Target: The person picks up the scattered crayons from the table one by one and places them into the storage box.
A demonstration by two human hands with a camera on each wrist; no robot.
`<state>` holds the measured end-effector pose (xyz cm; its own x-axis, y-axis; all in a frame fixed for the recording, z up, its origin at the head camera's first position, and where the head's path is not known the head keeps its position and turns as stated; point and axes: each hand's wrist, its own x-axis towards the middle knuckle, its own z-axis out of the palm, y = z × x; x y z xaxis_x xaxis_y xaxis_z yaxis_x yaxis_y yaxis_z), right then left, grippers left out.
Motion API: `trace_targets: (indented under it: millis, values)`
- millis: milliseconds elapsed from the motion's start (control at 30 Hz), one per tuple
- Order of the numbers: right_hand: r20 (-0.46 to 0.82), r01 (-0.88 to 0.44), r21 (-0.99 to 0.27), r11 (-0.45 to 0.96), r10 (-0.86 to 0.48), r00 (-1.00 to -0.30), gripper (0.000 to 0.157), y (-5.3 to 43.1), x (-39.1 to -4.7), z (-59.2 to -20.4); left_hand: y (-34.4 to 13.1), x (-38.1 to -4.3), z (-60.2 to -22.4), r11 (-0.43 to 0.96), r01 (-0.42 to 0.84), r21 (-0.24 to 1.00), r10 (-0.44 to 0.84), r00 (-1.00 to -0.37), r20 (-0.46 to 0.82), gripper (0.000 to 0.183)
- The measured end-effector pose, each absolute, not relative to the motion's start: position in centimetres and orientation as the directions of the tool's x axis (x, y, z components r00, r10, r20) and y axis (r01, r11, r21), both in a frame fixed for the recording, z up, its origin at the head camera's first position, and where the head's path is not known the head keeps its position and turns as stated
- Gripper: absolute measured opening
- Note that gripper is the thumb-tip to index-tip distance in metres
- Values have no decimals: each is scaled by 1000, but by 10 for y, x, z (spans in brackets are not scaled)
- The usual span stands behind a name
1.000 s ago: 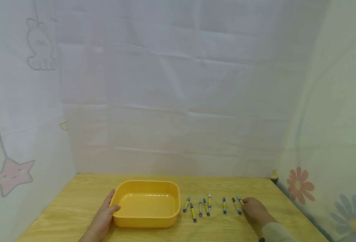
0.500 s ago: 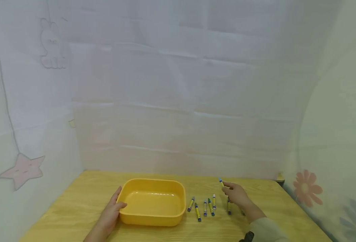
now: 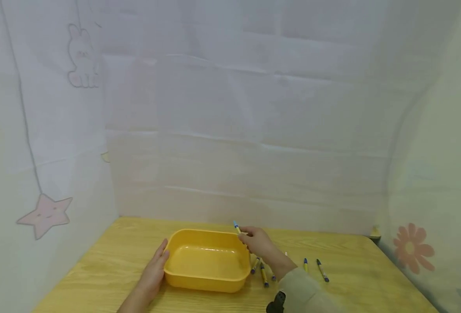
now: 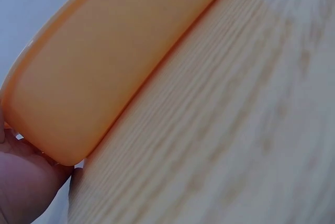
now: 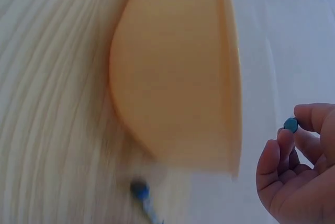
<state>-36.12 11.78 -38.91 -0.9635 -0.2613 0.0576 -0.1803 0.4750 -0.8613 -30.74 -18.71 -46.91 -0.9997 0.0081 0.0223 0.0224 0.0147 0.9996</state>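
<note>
My right hand [image 3: 258,243] pinches a light-blue-tipped crayon [image 3: 236,227] over the right rim of a yellow plastic basin [image 3: 207,284]. In the right wrist view the crayon's blue end [image 5: 291,124] sticks out between thumb and fingers, beside the basin wall. My left hand [image 3: 154,267] rests against the basin's left side, its fingers fairly straight and its thumb at the rim. The left wrist view has that hand [image 4: 26,182] at the basin's corner. No crayons show inside the basin.
Several crayons lie right of the basin, one [image 3: 264,276] close to it and some partly hidden by my right arm. Farther right lie a blue-tipped crayon [image 3: 305,265] and a dark-tipped crayon [image 3: 322,271]. A white printed cloth [image 3: 230,174] hangs behind the wooden table [image 3: 348,261].
My right hand has picked up the light-blue-tipped crayon from the table's right side and carried it left to the basin. My left thumb has drawn back from over the rim.
</note>
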Motion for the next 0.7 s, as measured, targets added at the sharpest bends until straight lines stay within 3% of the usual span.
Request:
trace_targets:
  millis: [233,567,700]
  values:
    - [20,-172,-890,422,-340,-940,41,58,-359,-398,-183,-308,-468,14,26,1000,-7,-1000,27,64]
    - [-149,86,-954,287,-207,-967,36,0,-347,-426,-168,-310,-469,7,34,999,-6,-999,34,61]
    - [-175,116,-949,295,-181,-968,33,-12,-344,-429,-166,-311,-468,6,28,1000,3,-1000,28,61]
